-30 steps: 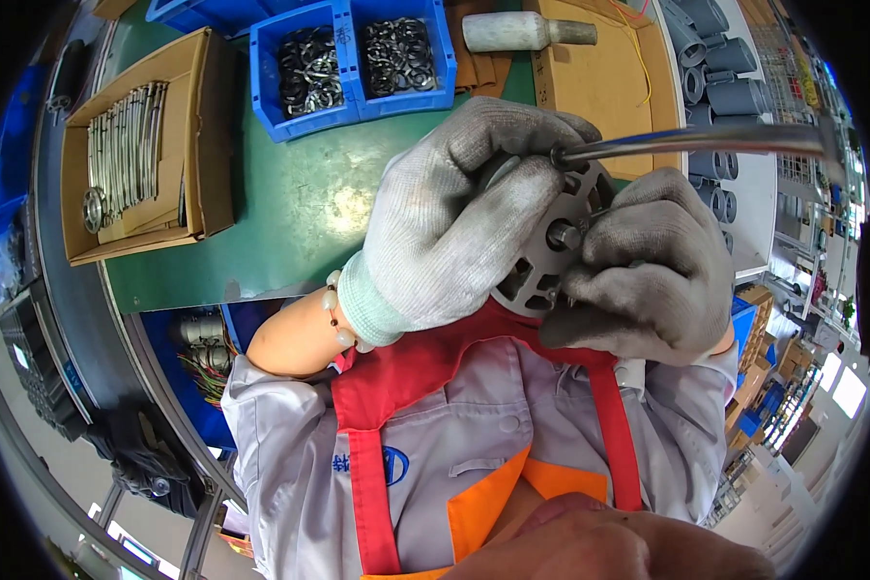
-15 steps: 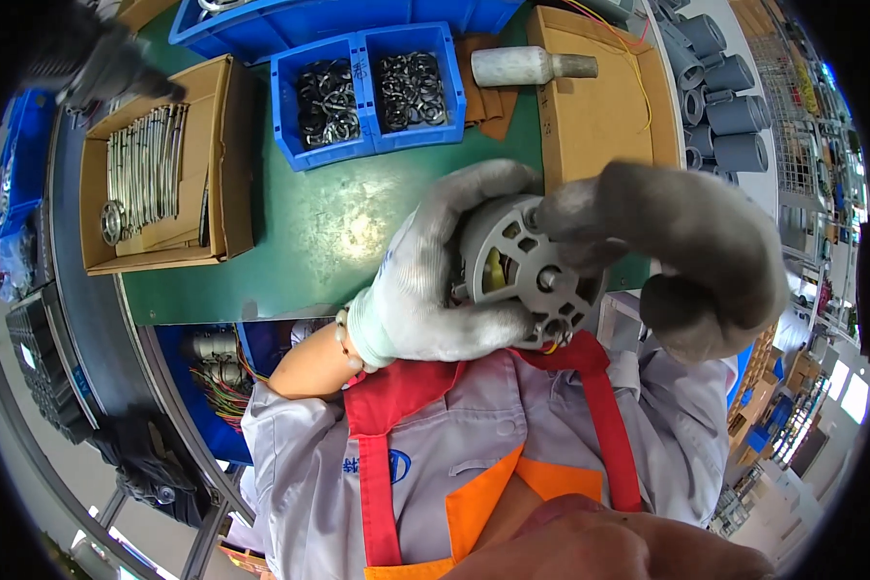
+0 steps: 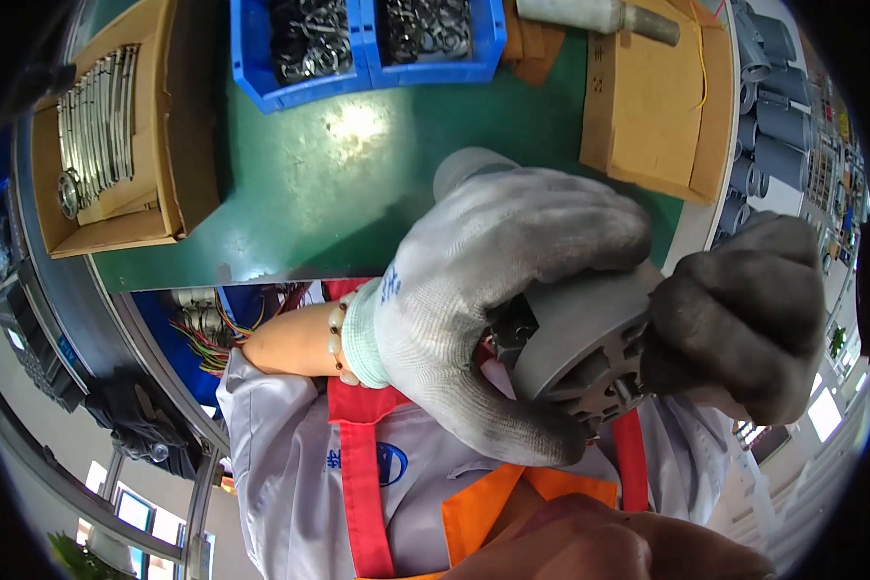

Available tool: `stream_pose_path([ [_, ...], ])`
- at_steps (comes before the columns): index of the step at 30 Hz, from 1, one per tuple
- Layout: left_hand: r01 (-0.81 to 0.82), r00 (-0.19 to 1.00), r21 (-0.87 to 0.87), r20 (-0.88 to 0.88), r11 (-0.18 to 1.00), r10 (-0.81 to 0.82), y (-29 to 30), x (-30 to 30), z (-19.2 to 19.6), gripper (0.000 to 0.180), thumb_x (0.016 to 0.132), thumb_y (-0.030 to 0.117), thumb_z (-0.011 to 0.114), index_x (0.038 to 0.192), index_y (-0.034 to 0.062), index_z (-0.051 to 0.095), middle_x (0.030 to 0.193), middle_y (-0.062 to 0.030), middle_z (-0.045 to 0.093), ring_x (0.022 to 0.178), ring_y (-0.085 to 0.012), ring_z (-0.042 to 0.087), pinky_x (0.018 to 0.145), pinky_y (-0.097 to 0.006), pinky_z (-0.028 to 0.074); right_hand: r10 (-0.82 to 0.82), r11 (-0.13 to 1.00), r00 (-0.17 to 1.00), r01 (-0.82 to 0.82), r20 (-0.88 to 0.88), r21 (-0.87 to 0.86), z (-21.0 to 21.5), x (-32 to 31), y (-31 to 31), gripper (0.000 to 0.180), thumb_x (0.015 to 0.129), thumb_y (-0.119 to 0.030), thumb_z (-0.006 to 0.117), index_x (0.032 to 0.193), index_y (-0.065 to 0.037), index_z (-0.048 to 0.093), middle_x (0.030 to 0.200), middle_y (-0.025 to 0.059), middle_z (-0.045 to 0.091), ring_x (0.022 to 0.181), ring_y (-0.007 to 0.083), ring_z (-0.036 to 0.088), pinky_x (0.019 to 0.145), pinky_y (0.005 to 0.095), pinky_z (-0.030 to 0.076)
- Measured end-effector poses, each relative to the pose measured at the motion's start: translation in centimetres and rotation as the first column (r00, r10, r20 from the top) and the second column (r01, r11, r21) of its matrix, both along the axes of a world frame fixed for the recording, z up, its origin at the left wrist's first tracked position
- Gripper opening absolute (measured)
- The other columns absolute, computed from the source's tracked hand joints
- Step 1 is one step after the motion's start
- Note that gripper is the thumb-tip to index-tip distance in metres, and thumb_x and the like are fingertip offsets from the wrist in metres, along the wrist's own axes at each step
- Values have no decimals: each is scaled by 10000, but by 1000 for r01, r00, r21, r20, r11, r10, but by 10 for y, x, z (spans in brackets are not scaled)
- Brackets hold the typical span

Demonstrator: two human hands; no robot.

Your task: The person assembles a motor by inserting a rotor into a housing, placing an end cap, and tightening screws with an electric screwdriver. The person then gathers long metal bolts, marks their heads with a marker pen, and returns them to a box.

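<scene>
A grey electric motor [image 3: 590, 329] with a slotted end cover is tilted close to my chest. My left hand [image 3: 503, 242], in a white and grey knit glove, wraps round its body from the left, fingers over the top and thumb below. The slotted face and short shaft point down and to the right. My right hand [image 3: 744, 319], in a dark-soiled glove, is curled into a fist against the motor's right side. Whatever its fingers hold, if anything, is hidden. Behind my left hand, a grey cylinder [image 3: 469, 166] shows partly above the green bench.
A cardboard box [image 3: 188, 126] of long metal rods stands at the bench's left. Two blue bins [image 3: 387, 75] of small metal rings sit at the back. Right of them are a pale cylindrical tool [image 3: 575, 14] and another cardboard box [image 3: 638, 116]. Grey cylinders [image 3: 778, 116] are stacked beyond.
The motor has come lower and nearer my chest, and its slotted face has turned down and right. My right hand has moved right and lower. The view has shifted.
</scene>
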State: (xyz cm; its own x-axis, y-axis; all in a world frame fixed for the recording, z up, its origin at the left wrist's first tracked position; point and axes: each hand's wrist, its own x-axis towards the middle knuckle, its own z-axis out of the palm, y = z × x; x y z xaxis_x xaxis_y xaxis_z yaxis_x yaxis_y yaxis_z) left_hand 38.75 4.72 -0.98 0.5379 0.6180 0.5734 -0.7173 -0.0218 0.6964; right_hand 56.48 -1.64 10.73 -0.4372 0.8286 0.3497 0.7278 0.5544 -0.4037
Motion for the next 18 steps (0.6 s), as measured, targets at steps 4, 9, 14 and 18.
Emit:
stream_pose_path([
  [4, 71, 990, 85, -130, 994, -60, 13, -5, 9, 1030, 608, 611, 810, 1196, -172, 494, 1126, -328, 586, 1028, -405, 616, 877, -476, 480, 111, 985, 990, -98, 87, -142, 10, 4, 8, 391, 782, -334, 721, 1056, -70, 628, 955, 96, 575, 717, 177, 517, 546, 272, 376],
  [9, 106, 990, 43, -96, 993, -101, 15, -6, 9, 1040, 563, 576, 845, 1208, -165, 503, 1132, -324, 588, 1026, -427, 611, 875, -507, 471, 41, 966, 996, -19, 78, -257, 22, 4, 4, 393, 757, -322, 735, 1050, -80, 633, 978, 98, 579, 765, 208, 541, 567, 303, 416],
  [14, 85, 987, 35, -139, 996, -79, 8, -8, 3, 1065, 498, 530, 880, 1218, -159, 505, 1119, -315, 597, 1009, -435, 615, 866, -539, 462, -51, 973, 998, 56, 27, -222, 14, -6, 1, 371, 730, -312, 744, 1011, -87, 657, 971, 89, 583, 771, 219, 549, 581, 310, 433],
  [18, 52, 995, 26, -90, 998, -50, 6, -7, 1, 1058, 466, 513, 889, 1207, -144, 517, 1097, -309, 607, 986, -435, 622, 857, -543, 466, -42, 975, 999, 37, -18, -220, 15, -6, 2, 392, 678, -298, 763, 996, -90, 670, 965, 78, 585, 769, 213, 552, 578, 316, 431],
])
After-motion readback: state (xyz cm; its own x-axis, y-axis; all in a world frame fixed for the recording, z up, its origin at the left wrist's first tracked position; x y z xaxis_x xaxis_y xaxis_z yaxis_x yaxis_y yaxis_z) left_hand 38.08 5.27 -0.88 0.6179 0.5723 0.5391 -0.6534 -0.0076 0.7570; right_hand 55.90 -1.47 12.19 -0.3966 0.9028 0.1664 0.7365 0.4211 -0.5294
